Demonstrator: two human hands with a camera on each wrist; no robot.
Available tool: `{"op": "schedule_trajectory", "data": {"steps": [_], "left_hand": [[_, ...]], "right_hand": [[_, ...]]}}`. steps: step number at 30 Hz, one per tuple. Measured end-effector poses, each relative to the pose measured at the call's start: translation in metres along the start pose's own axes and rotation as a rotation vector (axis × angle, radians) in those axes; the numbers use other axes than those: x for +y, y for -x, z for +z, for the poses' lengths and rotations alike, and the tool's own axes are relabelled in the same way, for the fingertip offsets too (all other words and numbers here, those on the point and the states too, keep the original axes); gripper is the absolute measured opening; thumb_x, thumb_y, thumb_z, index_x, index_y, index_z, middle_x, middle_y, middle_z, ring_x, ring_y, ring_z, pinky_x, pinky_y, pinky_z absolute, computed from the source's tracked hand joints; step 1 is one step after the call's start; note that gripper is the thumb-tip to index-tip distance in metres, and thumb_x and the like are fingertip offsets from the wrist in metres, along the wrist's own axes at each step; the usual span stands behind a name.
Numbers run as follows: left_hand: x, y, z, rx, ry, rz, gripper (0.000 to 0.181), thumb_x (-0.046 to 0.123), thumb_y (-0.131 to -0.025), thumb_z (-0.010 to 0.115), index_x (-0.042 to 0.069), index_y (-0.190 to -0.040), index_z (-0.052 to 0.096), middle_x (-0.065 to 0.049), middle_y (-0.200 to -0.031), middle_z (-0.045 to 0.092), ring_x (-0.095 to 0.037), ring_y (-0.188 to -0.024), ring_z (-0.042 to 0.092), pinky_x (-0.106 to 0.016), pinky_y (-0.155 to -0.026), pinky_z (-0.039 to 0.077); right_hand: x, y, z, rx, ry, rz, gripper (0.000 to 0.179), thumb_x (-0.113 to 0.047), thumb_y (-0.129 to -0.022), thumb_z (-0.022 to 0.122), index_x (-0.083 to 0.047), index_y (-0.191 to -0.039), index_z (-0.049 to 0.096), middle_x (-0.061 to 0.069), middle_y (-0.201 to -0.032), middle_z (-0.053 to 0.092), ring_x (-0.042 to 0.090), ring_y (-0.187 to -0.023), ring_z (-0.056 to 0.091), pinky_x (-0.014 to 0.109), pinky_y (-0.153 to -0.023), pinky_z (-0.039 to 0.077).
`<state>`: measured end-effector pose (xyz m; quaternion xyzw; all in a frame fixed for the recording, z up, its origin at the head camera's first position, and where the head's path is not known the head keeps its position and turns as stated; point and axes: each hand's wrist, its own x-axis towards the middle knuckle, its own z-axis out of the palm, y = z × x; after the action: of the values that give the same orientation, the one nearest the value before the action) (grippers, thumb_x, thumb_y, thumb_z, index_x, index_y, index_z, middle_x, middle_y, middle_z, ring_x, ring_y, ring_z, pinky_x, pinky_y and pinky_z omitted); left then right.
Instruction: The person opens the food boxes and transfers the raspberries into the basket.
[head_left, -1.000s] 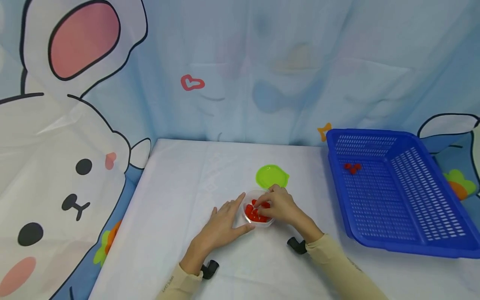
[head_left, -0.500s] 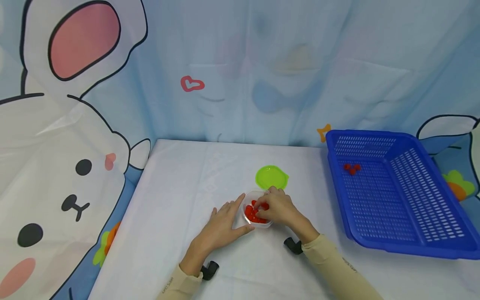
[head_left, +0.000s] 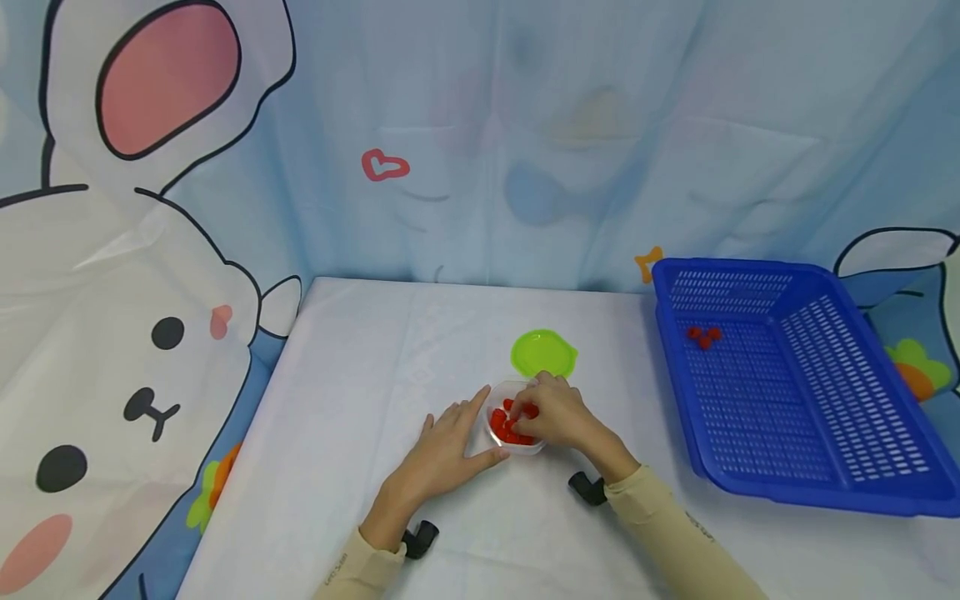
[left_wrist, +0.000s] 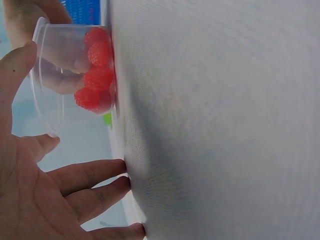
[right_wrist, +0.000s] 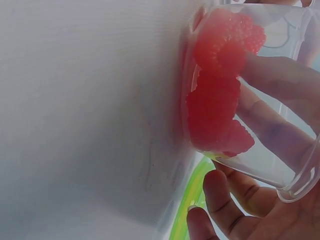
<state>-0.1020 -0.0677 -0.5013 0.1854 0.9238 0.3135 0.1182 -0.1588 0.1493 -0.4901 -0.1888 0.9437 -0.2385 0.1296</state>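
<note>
Left hand [head_left: 444,454], spread, touches clear plastic cup [left_wrist: 72,42]; right hand [head_left: 562,415] reaches among raspberries [left_wrist: 98,78], grip indeterminable; these appear light, soft, best pinched gently mid-body

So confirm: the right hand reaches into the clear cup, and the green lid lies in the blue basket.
The green lid lies on the white table, not in the blue basket, per the head view; the right hand reaches into the clear cup.
</note>
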Motion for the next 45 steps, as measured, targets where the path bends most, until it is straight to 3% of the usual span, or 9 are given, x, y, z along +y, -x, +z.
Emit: {"op": "schedule_trajectory", "data": {"steps": [17, 25, 33, 41, 45], "left_hand": [[0.002, 0.0, -0.001, 0.001, 0.002, 0.004, 0.093, 0.073, -0.088, 0.055, 0.031, -0.162, 0.017, -0.01, -0.155, 0.04, -0.033, -0.144, 0.033, -0.071, -0.109, 0.018], [0.002, 0.002, 0.0, -0.01, 0.01, -0.002, 0.094, 0.074, -0.088, 0.055, 0.031, -0.162, 0.016, -0.01, -0.156, 0.039, -0.032, -0.144, 0.032, -0.071, -0.109, 0.018], [0.001, 0.004, 0.0, -0.009, -0.003, -0.007, 0.094, 0.074, -0.087, 0.056, 0.032, -0.162, 0.016, -0.011, -0.155, 0.04, -0.032, -0.144, 0.034, -0.07, -0.11, 0.019], [0.001, 0.003, 0.0, -0.005, -0.005, -0.008, 0.093, 0.072, -0.088, 0.057, 0.031, -0.162, 0.017, -0.012, -0.154, 0.041, -0.032, -0.143, 0.034, -0.07, -0.11, 0.019], [0.001, 0.001, 0.0, 0.003, 0.0, -0.004, 0.093, 0.071, -0.088, 0.058, 0.031, -0.162, 0.017, -0.012, -0.154, 0.041, -0.033, -0.143, 0.034, -0.07, -0.11, 0.019]], "right_hand": [[0.003, 0.0, -0.002, -0.001, -0.027, -0.038, 0.008, -0.014, -0.079, 0.08, -0.022, -0.08, 0.08, 0.003, -0.099, 0.059, 0.025, -0.094, 0.048, 0.041, -0.072, 0.041], [0.004, 0.003, -0.001, 0.015, -0.043, -0.049, 0.007, -0.02, -0.08, 0.082, -0.021, -0.076, 0.076, 0.003, -0.099, 0.057, 0.024, -0.095, 0.048, 0.043, -0.074, 0.041], [0.003, 0.012, -0.009, 0.091, -0.094, -0.072, 0.005, -0.021, -0.081, 0.082, -0.02, -0.079, 0.078, 0.007, -0.106, 0.06, 0.029, -0.105, 0.051, 0.05, -0.082, 0.045], [0.004, 0.021, -0.031, 0.194, -0.152, -0.055, 0.006, -0.022, -0.085, 0.079, -0.017, -0.083, 0.077, 0.016, -0.122, 0.055, 0.04, -0.116, 0.046, 0.058, -0.09, 0.044], [0.008, 0.025, -0.046, 0.24, -0.194, -0.055, 0.006, -0.019, -0.087, 0.078, -0.013, -0.089, 0.077, 0.017, -0.119, 0.057, 0.039, -0.113, 0.048, 0.057, -0.088, 0.047]]}}
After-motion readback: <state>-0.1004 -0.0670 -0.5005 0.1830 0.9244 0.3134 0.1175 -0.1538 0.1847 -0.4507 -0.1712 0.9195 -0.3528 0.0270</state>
